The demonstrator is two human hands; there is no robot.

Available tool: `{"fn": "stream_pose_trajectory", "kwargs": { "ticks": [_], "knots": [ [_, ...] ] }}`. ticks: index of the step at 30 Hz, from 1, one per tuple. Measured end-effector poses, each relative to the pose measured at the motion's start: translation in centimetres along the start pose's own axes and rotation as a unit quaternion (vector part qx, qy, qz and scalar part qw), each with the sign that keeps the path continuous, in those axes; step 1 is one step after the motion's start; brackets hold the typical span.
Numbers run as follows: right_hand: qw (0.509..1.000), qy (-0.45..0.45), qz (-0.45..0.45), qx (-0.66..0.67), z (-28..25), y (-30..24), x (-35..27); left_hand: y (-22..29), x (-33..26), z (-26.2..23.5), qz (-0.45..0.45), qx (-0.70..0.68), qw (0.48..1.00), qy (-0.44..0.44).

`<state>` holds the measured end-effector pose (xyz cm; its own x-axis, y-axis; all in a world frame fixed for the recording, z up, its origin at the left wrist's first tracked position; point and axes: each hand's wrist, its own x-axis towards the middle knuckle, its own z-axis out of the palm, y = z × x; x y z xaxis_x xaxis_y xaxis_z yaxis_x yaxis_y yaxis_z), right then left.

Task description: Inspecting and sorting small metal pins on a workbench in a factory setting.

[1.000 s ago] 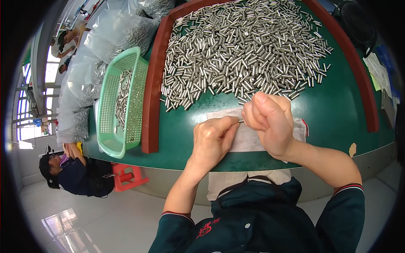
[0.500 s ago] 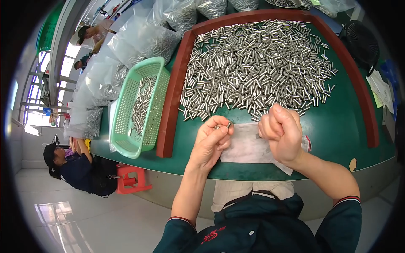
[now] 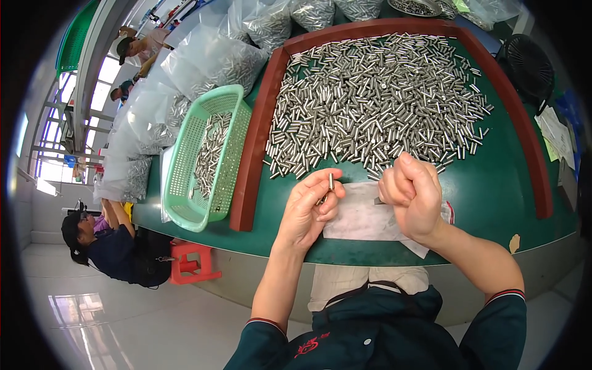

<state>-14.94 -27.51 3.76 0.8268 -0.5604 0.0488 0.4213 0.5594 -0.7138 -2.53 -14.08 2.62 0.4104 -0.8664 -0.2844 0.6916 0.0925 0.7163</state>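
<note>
Farthest left of the red-brown frame (image 3: 250, 185), a person (image 3: 123, 253) sits by a red stool (image 3: 185, 265). Nearer the frame's left side stand clear bags (image 3: 216, 61) of metal parts, then, just beside its left rail, a green basket (image 3: 188, 145) partly filled with similar pieces. That raised rail stands between the basket and the hands.

At the frame's open front, just right of that rail, the left hand (image 3: 302, 213) pinches a metal pin (image 3: 331, 182) nearly upright between thumb and fingertips; a glint lower in the palm may be another. The pin looks stiff, light, hardly fragile, yet smooth enough to slip or roll; a fingertip hold around its sides should suit it best.

Inside the frame spreads a heap of pins (image 3: 376, 98), crossing at all angles. At its open front lies a pale cloth (image 3: 357, 216). Over the cloth's right part, the right hand (image 3: 413, 197) is curled tight, a grey piece (image 3: 378, 201) jutting out; how many it holds, I cannot tell. Right of the frame stands a black fan (image 3: 525, 68).
</note>
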Motion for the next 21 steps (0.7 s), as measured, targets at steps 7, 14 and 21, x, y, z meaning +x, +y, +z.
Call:
{"fn": "stream_pose_trajectory", "kwargs": {
  "ticks": [7, 14, 21],
  "knots": [
    [1.0, 0.002, 0.002, 0.0, 0.0, 0.0, 0.1, 0.0, 0.0, 0.2, 0.004, 0.009, 1.0, -0.004],
    [1.0, 0.001, -0.001, -0.004, 0.0, -0.2, 0.2, -1.0, 0.0, 0.6, 0.036, 0.155, 0.987, -0.023],
    [1.0, 0.003, 0.004, -0.004, 0.1, -0.1, 0.0, -1.1, -0.2, 0.8, 0.036, 0.177, 0.983, -0.01]
  ]
}}
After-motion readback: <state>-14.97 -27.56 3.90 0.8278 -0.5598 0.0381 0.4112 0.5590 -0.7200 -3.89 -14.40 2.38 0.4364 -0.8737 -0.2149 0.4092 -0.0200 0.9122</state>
